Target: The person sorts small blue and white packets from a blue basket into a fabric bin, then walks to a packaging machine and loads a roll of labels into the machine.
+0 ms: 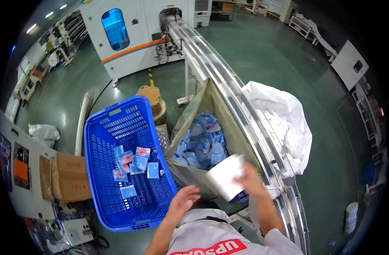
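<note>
Head view, left to right. At far left we have a white bag [45,132] on the green floor, then a brown carton [71,176] below it, at centre left. A pale tube [81,123] lies just beside the crate. The blue crate [102,170] takes up left of centre, tilted in the frame, slotted walls; inside we see a loose cluster of small packets [153,170], blue, some with pink-red prints, mostly mid-crate. Upper left of centre: white machine [139,38] with an orange stripe and a blue window. Brown rolls [150,94] stand between machine and crate.

Left hand [186,199], lower centre, near the crate's lower right corner: open, fingers loosely bent, we see nothing in it. Right of that, a khaki bin [241,140] at centre, holding a heap of blue packets [201,142]. The white sheet [223,178] is right of lower centre, over the bin's near edge, tilted and blurred; we can't tell if it's one layer or several. Right hand [247,178] grips its right side, also blurred.

The conveyor [228,87] runs from the machine down past the bin to lower right. Beyond it, a white sack [290,123]; far lower right, a white roll [351,216].
</note>
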A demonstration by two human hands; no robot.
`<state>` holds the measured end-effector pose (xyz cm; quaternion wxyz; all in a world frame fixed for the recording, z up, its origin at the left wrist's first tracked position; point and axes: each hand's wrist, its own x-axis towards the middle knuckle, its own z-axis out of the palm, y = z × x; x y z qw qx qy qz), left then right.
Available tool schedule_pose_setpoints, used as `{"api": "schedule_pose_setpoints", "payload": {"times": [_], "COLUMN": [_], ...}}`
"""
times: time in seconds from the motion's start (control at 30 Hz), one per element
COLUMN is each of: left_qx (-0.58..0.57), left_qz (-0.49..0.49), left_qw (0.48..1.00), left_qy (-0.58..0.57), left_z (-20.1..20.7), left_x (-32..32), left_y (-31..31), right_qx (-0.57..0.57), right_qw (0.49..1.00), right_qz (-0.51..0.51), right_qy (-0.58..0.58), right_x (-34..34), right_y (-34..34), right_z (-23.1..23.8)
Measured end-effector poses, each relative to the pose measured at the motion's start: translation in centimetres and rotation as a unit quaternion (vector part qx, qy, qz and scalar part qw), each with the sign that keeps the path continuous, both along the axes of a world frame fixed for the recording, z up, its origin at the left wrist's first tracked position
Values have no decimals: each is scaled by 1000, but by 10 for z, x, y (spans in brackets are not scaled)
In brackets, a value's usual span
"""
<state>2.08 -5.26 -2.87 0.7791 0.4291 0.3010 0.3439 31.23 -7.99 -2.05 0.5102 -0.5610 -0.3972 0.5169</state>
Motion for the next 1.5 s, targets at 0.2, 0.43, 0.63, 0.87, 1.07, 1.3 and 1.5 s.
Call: {"api": "schedule_pose_setpoints", "payload": {"times": [0.2,0.43,0.63,0.87,1.07,1.3,1.5], "left_qx": [-34,-335,-443,-430,-330,270,475], "left_qz": [132,311,422,623,553,253,184], "left_qw": [986,875,704,643,727,866,777], "left_qy": [100,159,361,117,241,337,369], "left_z": [-41,-190,-346,-473,-447,-148,-43], "left_x": [-77,-205,-277,-337,-313,-191,-130], "left_y": [32,90,105,90,111,126,66], "right_qx": [153,-15,-118,-207,-199,-266,-238], "right_qw": [861,957,974,955,967,917,923], "right_qz": [-440,-241,-186,-212,-155,110,176], "right_qy": [203,164,54,4,25,277,246], "right_x": [196,97,-48,-92,-141,-225,-227], "right_y": [10,12,19,8,24,83,93], "right_z": [48,-6,-8,-29,-33,-57,-39]}}
